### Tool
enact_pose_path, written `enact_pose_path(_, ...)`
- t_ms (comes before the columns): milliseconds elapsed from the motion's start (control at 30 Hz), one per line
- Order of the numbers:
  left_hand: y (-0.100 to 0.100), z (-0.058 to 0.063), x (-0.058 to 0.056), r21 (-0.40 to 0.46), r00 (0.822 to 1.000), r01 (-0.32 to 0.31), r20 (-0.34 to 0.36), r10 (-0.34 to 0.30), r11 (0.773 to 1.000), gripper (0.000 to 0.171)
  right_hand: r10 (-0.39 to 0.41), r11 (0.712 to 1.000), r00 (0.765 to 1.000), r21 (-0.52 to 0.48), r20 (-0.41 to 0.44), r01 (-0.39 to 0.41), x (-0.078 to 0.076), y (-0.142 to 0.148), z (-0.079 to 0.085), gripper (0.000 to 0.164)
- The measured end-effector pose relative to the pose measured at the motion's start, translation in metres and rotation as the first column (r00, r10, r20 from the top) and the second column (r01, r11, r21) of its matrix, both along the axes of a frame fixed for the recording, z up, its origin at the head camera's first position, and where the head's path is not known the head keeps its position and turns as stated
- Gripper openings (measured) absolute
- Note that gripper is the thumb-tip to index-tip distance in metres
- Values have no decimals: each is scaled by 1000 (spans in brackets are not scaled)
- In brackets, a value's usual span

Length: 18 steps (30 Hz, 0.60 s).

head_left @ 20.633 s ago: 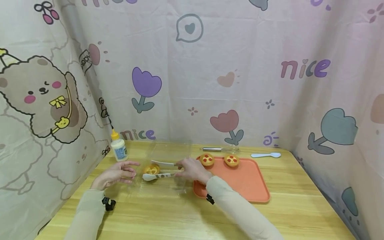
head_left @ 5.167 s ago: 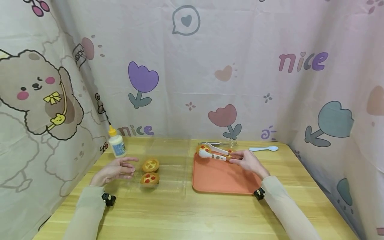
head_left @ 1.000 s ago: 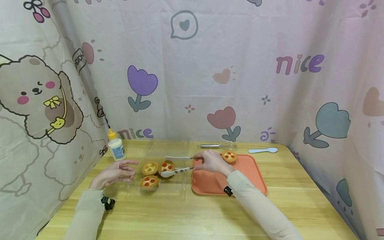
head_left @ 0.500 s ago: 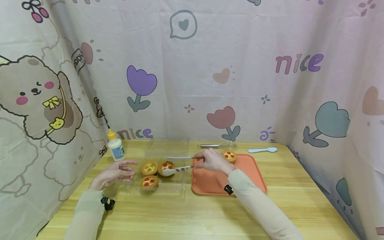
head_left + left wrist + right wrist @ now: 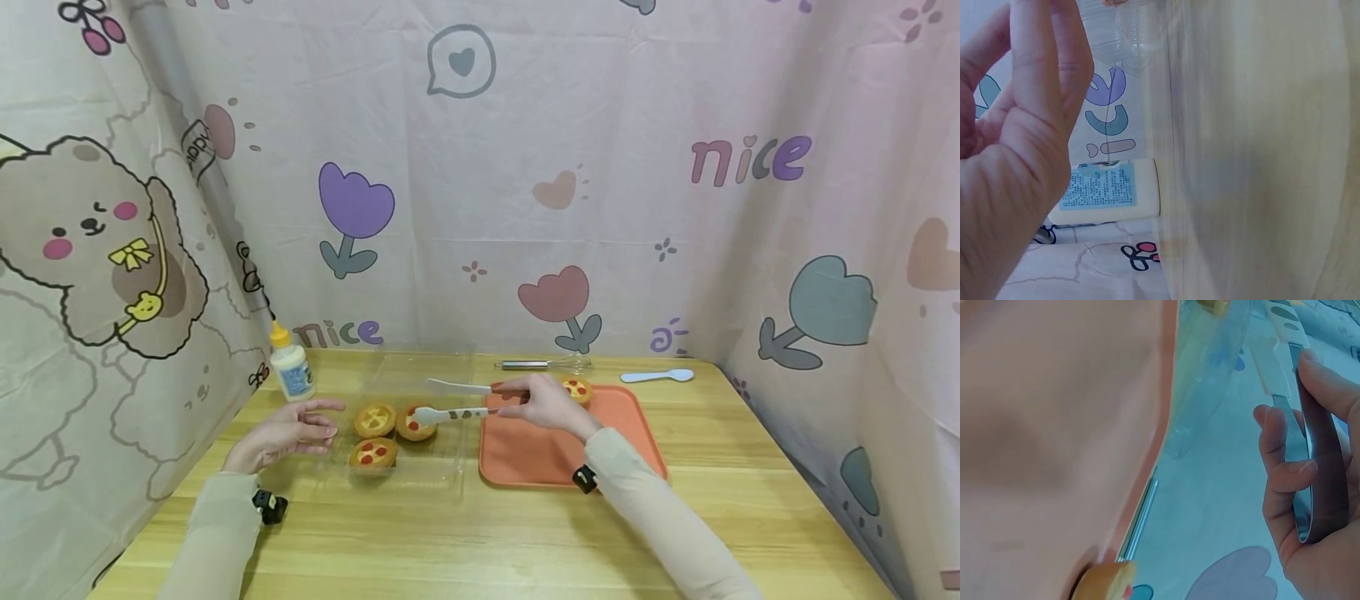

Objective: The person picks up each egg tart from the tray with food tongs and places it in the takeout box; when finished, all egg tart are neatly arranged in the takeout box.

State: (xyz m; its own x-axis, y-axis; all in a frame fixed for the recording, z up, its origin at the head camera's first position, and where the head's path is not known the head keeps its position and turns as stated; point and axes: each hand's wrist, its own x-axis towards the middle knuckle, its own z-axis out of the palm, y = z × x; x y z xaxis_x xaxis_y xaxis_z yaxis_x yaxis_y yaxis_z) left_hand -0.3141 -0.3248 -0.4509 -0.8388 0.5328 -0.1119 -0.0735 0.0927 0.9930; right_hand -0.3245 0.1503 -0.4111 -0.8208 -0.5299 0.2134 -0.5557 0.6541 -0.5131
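My right hand (image 5: 546, 402) grips a pair of metal tongs (image 5: 1329, 481) with white tips, thumb on one arm and fingers on the other. The tong tips stand apart with nothing between them, over the clear plastic box (image 5: 442, 471). Inside that box sit a plain tart (image 5: 374, 421) and two red-dotted tarts, one at the front (image 5: 373, 454) and one at the right (image 5: 415, 427), partly covered by a tong tip. My left hand (image 5: 288, 433) hovers at the box's left side, fingers relaxed and holding nothing. One more red-dotted tart (image 5: 577, 390) lies on the orange tray (image 5: 622, 450).
A glue bottle (image 5: 291, 367) with a yellow cap stands at the back left. Behind the tray lies a whisk (image 5: 543, 365), and a light blue spoon (image 5: 657, 377) is to its right. A patterned curtain (image 5: 465, 208) closes off the back of the wooden table (image 5: 450, 542).
Earlier, the box held one tart; two red-dotted tarts have since come over from the tray. In the last second the tongs opened off the right-hand tart and drew back rightward. My left hand stayed put.
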Motion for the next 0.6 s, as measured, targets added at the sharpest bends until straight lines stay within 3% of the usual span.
enact_pose_path(600,2,-1,-1,-32,1000,-13,-5,13,999,56,-75,987,990,-129,121,91,3,43,-9,44)
